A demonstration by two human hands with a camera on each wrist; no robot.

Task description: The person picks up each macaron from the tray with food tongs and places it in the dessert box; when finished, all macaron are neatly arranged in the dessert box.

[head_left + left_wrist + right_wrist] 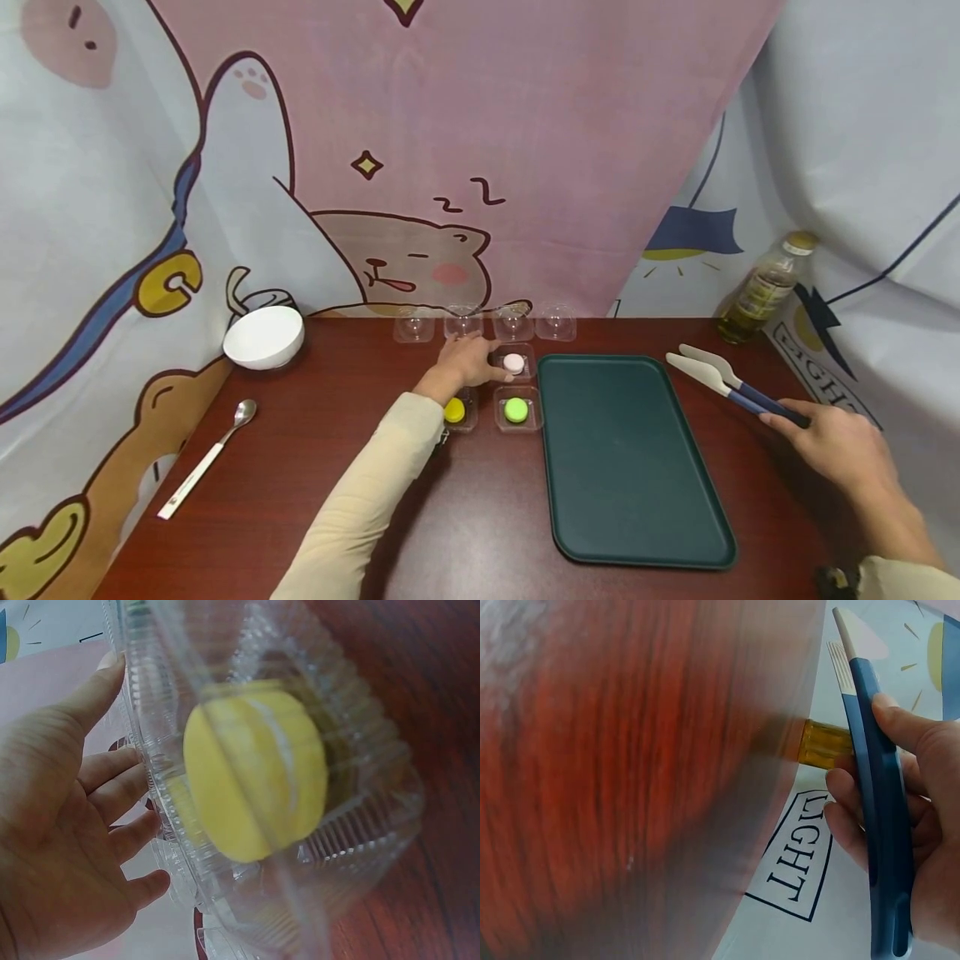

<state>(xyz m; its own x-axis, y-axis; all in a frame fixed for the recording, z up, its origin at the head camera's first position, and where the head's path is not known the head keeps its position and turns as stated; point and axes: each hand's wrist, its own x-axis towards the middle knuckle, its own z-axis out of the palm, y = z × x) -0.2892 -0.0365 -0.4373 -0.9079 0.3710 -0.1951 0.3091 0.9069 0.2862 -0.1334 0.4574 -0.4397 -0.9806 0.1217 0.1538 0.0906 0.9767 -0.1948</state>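
Observation:
My left hand reaches over clear plastic boxes, thumb and forefinger spread at the left edge of a box that holds a pale pink macaron. Whether the fingers touch that box is hard to tell. Beneath the wrist sits a yellow macaron in its own box, large in the left wrist view as the yellow macaron behind clear plastic. A green macaron lies in a box nearer the front. Over the table's right side, my right hand grips blue-handled tongs, their pale tips apart.
A dark green tray lies right of the boxes. Domed clear plastic pieces line the back edge. At left are a white bowl and a white-handled spoon. An oil bottle stands at the back right, by the printed cloth.

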